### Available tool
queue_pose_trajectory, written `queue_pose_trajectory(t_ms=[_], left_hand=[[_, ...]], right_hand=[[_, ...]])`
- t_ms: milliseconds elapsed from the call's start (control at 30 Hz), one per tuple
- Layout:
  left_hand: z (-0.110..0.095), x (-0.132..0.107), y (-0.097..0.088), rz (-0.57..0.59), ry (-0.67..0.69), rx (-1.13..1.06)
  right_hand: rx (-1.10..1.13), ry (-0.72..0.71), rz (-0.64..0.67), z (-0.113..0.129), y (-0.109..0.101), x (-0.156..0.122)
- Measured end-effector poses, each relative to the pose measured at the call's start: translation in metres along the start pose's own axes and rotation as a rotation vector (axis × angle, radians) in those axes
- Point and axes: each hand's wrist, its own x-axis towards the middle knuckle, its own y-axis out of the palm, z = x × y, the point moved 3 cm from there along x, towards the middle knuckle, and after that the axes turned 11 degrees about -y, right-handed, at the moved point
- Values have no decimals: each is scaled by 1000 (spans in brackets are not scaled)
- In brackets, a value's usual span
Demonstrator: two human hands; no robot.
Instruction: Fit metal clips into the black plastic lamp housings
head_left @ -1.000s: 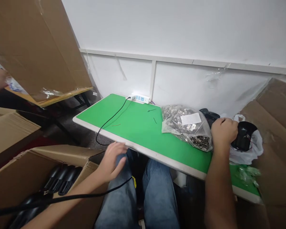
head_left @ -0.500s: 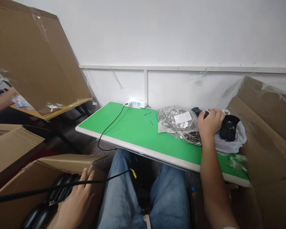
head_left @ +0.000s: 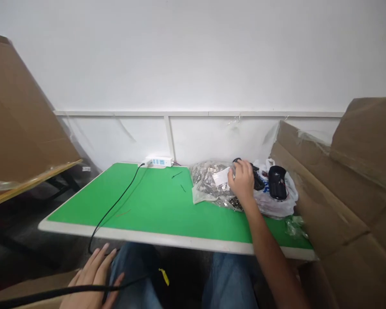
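Note:
My right hand (head_left: 242,180) is over the far right of the green-topped table, fingers bent and slightly apart. Beneath and behind it lies a black handheld device (head_left: 258,181), partly hidden; I see no firm grip on it. My thumb side is close to the white label on a clear plastic bag of small metal parts (head_left: 204,178). At the lower left, my left hand (head_left: 91,277) has its fingers stretched out, beside my leg and above a cardboard box edge (head_left: 38,285). A black cable (head_left: 51,293) crosses in front of it.
On the green table (head_left: 154,206) lie a white power strip (head_left: 160,161) with a plugged-in cord, and small dark ties. A black moulded housing (head_left: 277,182) rests on a white plastic bag (head_left: 270,208). Large cardboard sheets (head_left: 347,206) stand at the right and left.
The view has turned right and upward. My right hand has shifted left across the black device, uncovering more of it. My left hand has moved from over the box of black parts toward my leg.

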Motion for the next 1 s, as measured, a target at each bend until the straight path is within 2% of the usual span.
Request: queue_pose_trajectory(t_ms=[100, 133, 233, 333, 433, 533, 633, 767, 1000], left_hand=[[-36, 93, -1, -130, 88, -180], [-51, 124, 1, -129, 89, -251], [-101, 210, 21, -156, 99, -493], [-150, 279, 71, -128, 43, -714], [-186, 324, 135, -12, -45, -801], [-199, 341, 186, 115, -152, -784], [-194, 339, 212, 152, -158, -820], [-185, 334, 221, 145, -108, -870], [-188, 334, 218, 106, -93, -853]], right_hand=[[75, -116, 82, 24, 11, -1], [100, -150, 94, 32, 14, -1], [183, -261, 135, 53, 19, -3], [249, -337, 230, 62, 23, -5], [286, -333, 312, 59, 24, -6], [311, -292, 331, 54, 24, -6], [350, -281, 353, 53, 23, -5], [414, -282, 361, 56, 19, -3], [521, -259, 320, 62, 8, -1]])
